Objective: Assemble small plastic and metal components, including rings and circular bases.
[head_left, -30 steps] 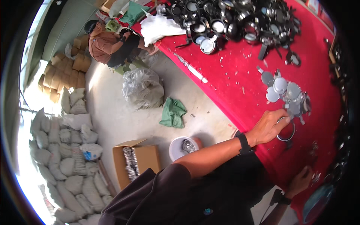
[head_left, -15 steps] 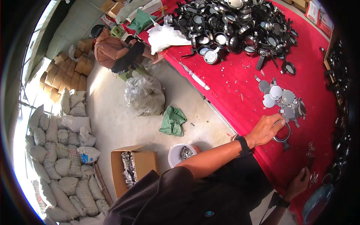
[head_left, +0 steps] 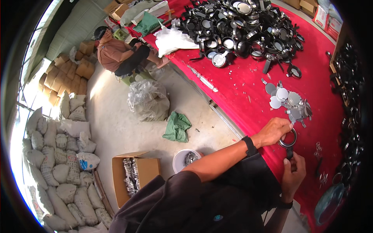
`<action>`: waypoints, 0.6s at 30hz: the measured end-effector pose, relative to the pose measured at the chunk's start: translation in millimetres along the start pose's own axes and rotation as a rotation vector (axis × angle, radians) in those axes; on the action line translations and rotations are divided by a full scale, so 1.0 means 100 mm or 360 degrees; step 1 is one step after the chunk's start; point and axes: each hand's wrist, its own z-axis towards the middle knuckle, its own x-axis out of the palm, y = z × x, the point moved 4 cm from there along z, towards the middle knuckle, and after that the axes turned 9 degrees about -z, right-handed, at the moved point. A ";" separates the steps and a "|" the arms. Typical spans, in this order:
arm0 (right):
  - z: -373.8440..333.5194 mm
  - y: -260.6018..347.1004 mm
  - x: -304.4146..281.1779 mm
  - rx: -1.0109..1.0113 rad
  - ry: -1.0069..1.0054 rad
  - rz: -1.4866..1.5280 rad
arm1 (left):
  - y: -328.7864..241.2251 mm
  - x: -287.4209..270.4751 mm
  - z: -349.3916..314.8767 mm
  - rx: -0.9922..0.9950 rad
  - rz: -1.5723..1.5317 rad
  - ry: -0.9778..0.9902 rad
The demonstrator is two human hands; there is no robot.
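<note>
A round metal-and-black ring (head_left: pixel 288 138) with a short black tab is held just above the red cloth on the table. My left hand (head_left: pixel 273 132) is closed on the upper left of its rim, fingertips pinched together. Below it, my right hand (head_left: pixel 294 173) grips the black tab between thumb and fingers. Just beyond my left fingertips lies a small heap of flat grey discs with tabs (head_left: pixel 294 99). Small metal pins (head_left: pixel 323 178) are scattered on the cloth to the right of my right hand.
A large pile of black-rimmed round lids (head_left: pixel 241 31) covers the table's far end. More black parts (head_left: pixel 351 97) line the right edge, near a bluish bowl (head_left: pixel 329 204). On the floor stand an open carton (head_left: pixel 149 171) and a white bucket (head_left: pixel 179 161). Another person (head_left: pixel 116 54) sits far left.
My right hand has moved up and left from the cloth and taken hold of the ring's tab. My left hand still has the rim, shifted slightly left in the view.
</note>
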 end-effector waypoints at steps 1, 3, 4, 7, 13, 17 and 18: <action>-0.06 0.05 -0.07 0.0034 -0.0013 -0.0019 | -0.01 0.06 -0.01 -0.0135 -0.0133 0.0033; -0.09 0.14 -0.09 -0.0069 -0.0089 -0.0069 | -0.06 0.12 -0.04 -0.0049 -0.0180 0.0109; -0.07 0.27 -0.06 -0.0267 -0.0136 -0.0093 | -0.04 0.08 -0.06 0.0178 -0.0114 0.0135; -0.09 0.35 0.08 -0.0095 -0.0017 -0.0043 | -0.23 -0.13 -0.19 -0.0250 0.0014 0.0051; -0.17 0.10 -0.01 0.0144 -0.0134 -0.0011 | -0.19 -0.03 -0.12 -0.0203 0.0412 0.0221; 0.04 -0.13 -0.21 0.0448 -0.0416 0.0070 | -0.38 -0.35 0.02 0.0429 0.0982 -0.0200; 0.13 -0.20 -0.25 0.0542 -0.0493 0.0074 | -0.42 -0.46 0.06 0.0550 0.1112 -0.0237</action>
